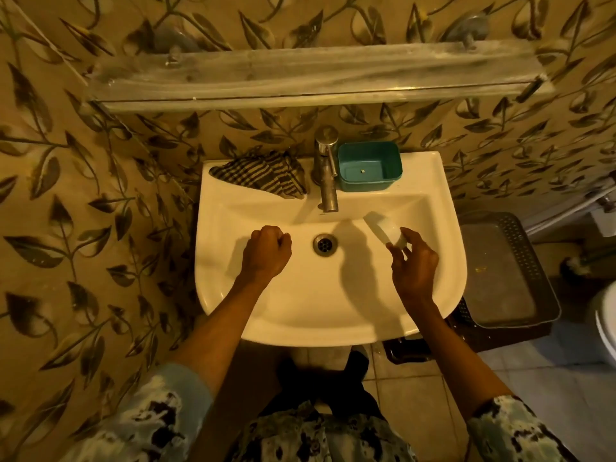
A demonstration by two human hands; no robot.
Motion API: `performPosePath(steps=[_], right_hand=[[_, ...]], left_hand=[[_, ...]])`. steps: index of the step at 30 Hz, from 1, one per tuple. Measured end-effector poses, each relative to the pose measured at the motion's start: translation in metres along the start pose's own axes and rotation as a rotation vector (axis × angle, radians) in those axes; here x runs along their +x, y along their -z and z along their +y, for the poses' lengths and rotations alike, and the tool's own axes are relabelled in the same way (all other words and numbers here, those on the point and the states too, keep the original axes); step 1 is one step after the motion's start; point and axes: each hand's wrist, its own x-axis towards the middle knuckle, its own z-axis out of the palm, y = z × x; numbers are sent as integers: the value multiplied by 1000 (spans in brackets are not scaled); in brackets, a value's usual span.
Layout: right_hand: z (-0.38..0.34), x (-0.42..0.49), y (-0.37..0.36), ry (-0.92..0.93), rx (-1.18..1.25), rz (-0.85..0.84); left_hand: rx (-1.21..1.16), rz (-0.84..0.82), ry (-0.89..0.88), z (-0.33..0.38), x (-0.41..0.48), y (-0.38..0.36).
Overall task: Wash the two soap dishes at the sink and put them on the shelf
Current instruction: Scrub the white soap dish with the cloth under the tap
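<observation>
A white soap dish point(383, 226) lies tilted inside the white sink point(300, 315), right of the drain point(325, 244). My right hand point(415, 265) has its fingertips on the dish's near end, fingers spread around it. A teal soap dish point(369, 165) stands on the sink's back ledge, just right of the tap point(326, 175). My left hand point(266, 251) is a closed fist over the left of the basin, holding nothing that I can see. The long glass shelf point(316, 76) on the wall above the sink is bare.
A striped cloth point(263, 173) lies on the sink's back left ledge. A dark plastic tray point(503, 271) on a basket stands right of the sink. Part of a white toilet point(606, 321) shows at the right edge. No water runs from the tap.
</observation>
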Motion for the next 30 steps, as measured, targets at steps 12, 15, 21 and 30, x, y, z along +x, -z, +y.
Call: performPosePath(steps=[12,15,21,30], right_hand=[[-9,-8,-20,-733,773,-92],[-7,-10,-20,-813,895,-187],[-10,-5,-16,-861,975,-277],[-11,-7,-13,-883,1039,-484]], left_hand=[[261,126,26,38,118,2],[377,137,25,37,123,-5],[443,135,35,31,127,2],[509,185,66,16,99,28]])
